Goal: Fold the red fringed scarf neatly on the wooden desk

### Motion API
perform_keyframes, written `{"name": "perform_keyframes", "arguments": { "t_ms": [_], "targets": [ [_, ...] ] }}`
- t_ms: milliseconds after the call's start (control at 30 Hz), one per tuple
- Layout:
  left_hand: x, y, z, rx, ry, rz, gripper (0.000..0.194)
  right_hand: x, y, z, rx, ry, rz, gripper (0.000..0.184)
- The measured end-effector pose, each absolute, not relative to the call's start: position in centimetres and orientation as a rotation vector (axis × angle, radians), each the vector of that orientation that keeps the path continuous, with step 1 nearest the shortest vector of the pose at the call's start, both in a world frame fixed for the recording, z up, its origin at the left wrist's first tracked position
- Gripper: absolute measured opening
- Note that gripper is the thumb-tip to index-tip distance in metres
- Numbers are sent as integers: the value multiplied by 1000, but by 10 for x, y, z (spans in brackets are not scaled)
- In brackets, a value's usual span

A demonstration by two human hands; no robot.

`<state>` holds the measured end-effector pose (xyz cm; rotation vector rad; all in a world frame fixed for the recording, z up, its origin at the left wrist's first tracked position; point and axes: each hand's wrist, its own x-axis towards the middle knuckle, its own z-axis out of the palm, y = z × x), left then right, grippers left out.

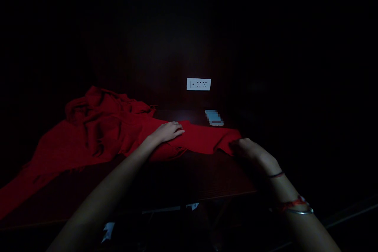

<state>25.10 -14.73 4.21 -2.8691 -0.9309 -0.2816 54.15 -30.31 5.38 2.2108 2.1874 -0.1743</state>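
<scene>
A long red scarf [203, 138] with a fringed edge lies across a dark table. It is bunched into loose folds at the left and drawn out flatter toward the right. My left hand [169, 131] rests palm down on the flatter part, its fingers stretched out and a ring on one of them. At the scarf's right end is my right hand [251, 149], its fingers closed at the cloth's edge and partly lost in shadow. The cloth rises in a small fold beside those fingers.
Behind the scarf lies a phone [214, 118], its surface blurred out. A white socket plate [199, 84] is on the dark wall above. The table's front edge [224, 197] runs below my hands, with pale scraps [108, 231] lower down. Deep shadow hides the surroundings.
</scene>
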Motion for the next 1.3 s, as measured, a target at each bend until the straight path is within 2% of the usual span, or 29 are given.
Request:
{"name": "perform_keyframes", "arguments": {
  "t_ms": [167, 333, 433, 600, 800, 967, 1033, 1167, 1300],
  "targets": [
    [304, -128, 36, -2823, -877, -399, 35, 543, -285, 61, 2191, 2405, -180, 39],
    [342, -117, 20, -2896, -1032, -375, 48, 543, -252, 51, 2432, 2212, -99, 57],
    [352, -113, 11, -2945, -1090, -272, 47, 551, -234, 39, 2504, 2005, -85, 59],
    [346, -107, 9, -2885, -1156, -292, 29, 570, -214, 31, 2499, 1861, -150, 57],
    [333, -106, 39, -2941, -1134, -469, 16, 569, -198, 35, 2346, 2119, -185, 56],
    [329, -115, 65, -3075, -989, -506, 19, 534, -191, 55, 2121, 2571, -227, 61],
    [328, -119, 70, -3111, -920, -481, 18, 521, -189, 64, 2040, 2668, -293, 57],
    [320, -118, 75, -3134, -912, -451, 14, 514, -185, 76, 1843, 2570, -422, 32],
    [308, -112, 76, -3063, -1045, -390, 12, 531, -186, 80, 1843, 2347, -244, 24]
  ]
}}
